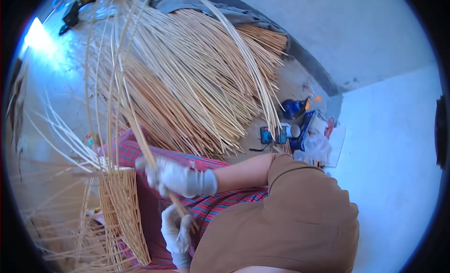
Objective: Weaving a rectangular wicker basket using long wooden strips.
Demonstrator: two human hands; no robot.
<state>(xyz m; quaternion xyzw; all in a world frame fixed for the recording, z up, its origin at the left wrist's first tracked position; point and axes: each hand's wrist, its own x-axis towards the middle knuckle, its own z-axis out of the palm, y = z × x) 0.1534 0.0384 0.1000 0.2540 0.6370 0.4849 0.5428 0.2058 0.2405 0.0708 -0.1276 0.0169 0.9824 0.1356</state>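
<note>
Cane pile (pixel 197 85) on floor (pixel 253 137), reaching its wall edge. My R hand (pixel 174 178) has fingers clenched round thin rod bundle (pixel 142 140), approx. over plaid lap cloth (pixel 213 164); L hand's (pixel 176 234) curled fingers at bundle's lower end, can't tell if gripping.

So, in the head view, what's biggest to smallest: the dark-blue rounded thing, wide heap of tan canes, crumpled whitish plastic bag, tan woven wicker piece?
1. Wide heap of tan canes
2. Tan woven wicker piece
3. Crumpled whitish plastic bag
4. Dark-blue rounded thing
</note>
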